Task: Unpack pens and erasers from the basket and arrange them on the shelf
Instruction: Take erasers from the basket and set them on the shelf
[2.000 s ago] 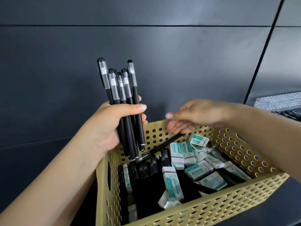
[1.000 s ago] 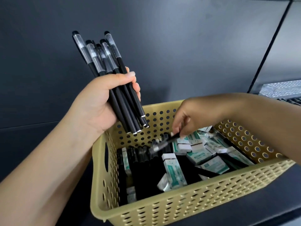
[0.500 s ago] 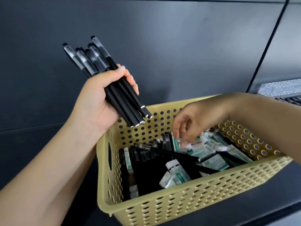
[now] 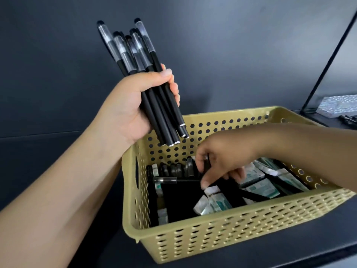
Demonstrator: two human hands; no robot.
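1. Gripping a bundle of pens (image 4: pixel 154 93), left hand (image 4: pixel 133 107) raised above the basket's far left corner, fingers and thumb curled round the black barrels; clear caps pointing up, barrel ends pointing down towards the rim.
2. Reaching down into the basket, right hand (image 4: pixel 222 159) with thumb and fingers curled onto a single pen (image 4: pixel 170 180) lying crosswise over the contents (pinch itself partly hidden by the hand, so exact contact points not readable).
3. Noted inside the basket (image 4: pixel 231 235), yellow and perforated: a row of loose pens (image 4: pixel 173 169) standing along the far wall, black packaging across the middle.
4. Noted also inside: wrapped erasers (image 4: pixel 260 187), white and teal, heaped mainly on the right half, a few more near the front centre and down the left wall.
5. Resting on a dark shelf (image 4: pixel 289 256), basket set close to the front edge, dark wall panel (image 4: pixel 212 55) behind.
6. Seen at far right, well apart from the basket: a textured clear box (image 4: pixel 340 105) and more pens (image 4: pixel 347 118) lying on the shelf beside it (only partly in view).
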